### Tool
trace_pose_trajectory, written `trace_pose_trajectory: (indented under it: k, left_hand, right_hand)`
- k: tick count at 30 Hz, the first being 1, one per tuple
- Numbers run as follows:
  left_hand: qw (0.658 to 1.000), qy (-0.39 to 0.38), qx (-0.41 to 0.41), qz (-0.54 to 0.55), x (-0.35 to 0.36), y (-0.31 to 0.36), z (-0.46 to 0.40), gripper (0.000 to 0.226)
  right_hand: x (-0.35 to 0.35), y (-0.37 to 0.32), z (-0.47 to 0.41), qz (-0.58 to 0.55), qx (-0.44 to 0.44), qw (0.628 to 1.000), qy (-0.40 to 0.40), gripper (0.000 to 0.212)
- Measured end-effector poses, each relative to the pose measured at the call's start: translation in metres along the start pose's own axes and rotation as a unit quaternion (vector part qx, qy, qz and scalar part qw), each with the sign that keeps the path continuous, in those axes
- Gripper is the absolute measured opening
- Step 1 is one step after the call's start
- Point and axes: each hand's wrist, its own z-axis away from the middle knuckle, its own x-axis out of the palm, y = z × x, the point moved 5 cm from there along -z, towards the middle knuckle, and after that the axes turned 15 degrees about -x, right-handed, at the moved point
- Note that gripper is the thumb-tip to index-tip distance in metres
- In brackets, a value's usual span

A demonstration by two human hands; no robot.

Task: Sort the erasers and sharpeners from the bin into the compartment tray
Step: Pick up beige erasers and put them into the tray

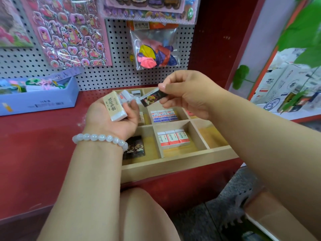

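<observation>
My left hand (119,119), palm up over the tray's left side, holds a cream eraser (114,106) and a smaller white eraser (125,96). My right hand (187,93) pinches a black eraser with a picture (152,99) just right of the left hand, above the tray. The wooden compartment tray (173,164) lies on the red shelf. One compartment holds three white-and-red erasers (173,138), another behind it three white-and-blue erasers (164,116), and the front left one black picture erasers (134,147).
A blue cardboard box (40,100) of colourful items stands at the left on the red shelf (34,153). Sticker sheets (69,32) and a bag of balloons (154,49) hang on the pegboard behind. Cartons (286,87) are stacked at the right. My knee (144,214) is below the shelf edge.
</observation>
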Motion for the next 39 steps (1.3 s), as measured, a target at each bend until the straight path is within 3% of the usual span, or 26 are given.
trace_pose_trajectory:
  k: [5,10,15,20,22,27,30,33,39]
  left_hand:
    - [0.998,0.025,0.062,0.006,-0.004,0.019,0.015,0.029]
    - [0.995,0.02,0.08,0.046,-0.015,0.032,0.018,0.027]
    - [0.996,0.009,0.079,0.044,-0.014,0.032,0.018,0.028]
    - [0.996,0.01,0.075,0.039,-0.013,0.028,0.018,0.026]
    - [0.997,0.004,0.072,0.038,-0.012,0.028,0.017,0.026]
    - [0.998,-0.006,0.06,0.035,-0.011,0.027,0.015,0.03]
    - [0.998,-0.002,0.056,0.031,-0.011,0.026,0.015,0.028]
    - [0.998,0.002,0.054,0.037,-0.012,0.026,0.015,0.029]
    - [0.998,-0.004,0.055,0.03,-0.011,0.027,0.015,0.027]
  right_hand:
    - [0.003,0.007,0.012,0.009,0.044,0.998,-0.032,0.011]
    - [0.024,0.004,0.02,0.177,0.03,0.978,-0.109,0.006]
    - [0.046,0.001,0.02,0.416,-0.01,0.889,-0.191,0.012]
    - [0.066,0.012,0.028,0.522,-0.046,0.809,-0.268,0.013]
    - [0.066,0.013,0.027,0.521,-0.053,0.81,-0.263,0.011]
    - [0.046,0.004,0.013,0.409,-0.023,0.895,-0.178,0.003]
    - [0.042,0.006,0.011,0.353,0.02,0.915,-0.195,0.002]
    - [0.046,0.016,0.013,0.375,0.048,0.897,-0.228,0.005]
    - [0.057,0.008,0.014,0.546,-0.04,0.804,-0.232,0.015]
